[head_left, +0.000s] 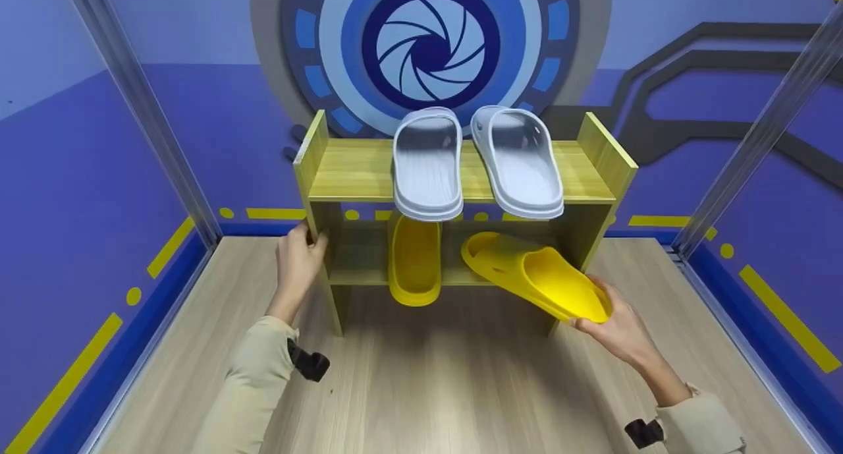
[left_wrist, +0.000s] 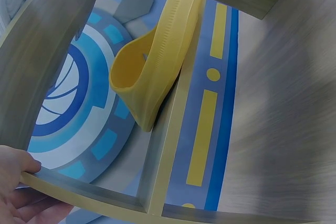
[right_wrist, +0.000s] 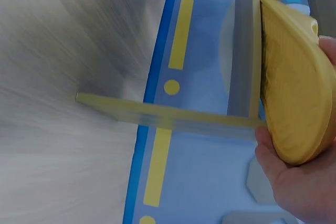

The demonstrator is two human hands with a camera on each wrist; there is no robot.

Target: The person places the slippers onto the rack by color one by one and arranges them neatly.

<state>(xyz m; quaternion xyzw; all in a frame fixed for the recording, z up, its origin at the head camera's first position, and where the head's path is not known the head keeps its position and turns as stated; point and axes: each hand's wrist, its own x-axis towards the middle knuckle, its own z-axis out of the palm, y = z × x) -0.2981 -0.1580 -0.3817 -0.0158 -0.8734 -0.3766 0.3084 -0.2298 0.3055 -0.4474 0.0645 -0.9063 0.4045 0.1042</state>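
My right hand (head_left: pixel 619 322) grips a yellow slipper (head_left: pixel 537 276) by its heel end. The slipper lies slanted at the right of the lower shelf, toe inward and heel jutting out past the front edge. In the right wrist view its sole (right_wrist: pixel 299 87) faces the camera. Another yellow slipper (head_left: pixel 415 263) rests straight on the lower shelf (head_left: pixel 359 269), its toe hidden under the top board. With thumb and fingers on either side, my left hand (head_left: pixel 298 259) holds the left side panel of the wooden shoe rack (left_wrist: pixel 100 196).
Two pale grey slippers, the left one (head_left: pixel 428 170) and the right one (head_left: pixel 520 167), sit on the top board (head_left: pixel 359 170), overhanging its front. The rack stands on a wood-grain surface (head_left: pixel 421 388). Blue patterned panels (head_left: pixel 217 131) and metal posts (head_left: pixel 151 118) enclose the space.
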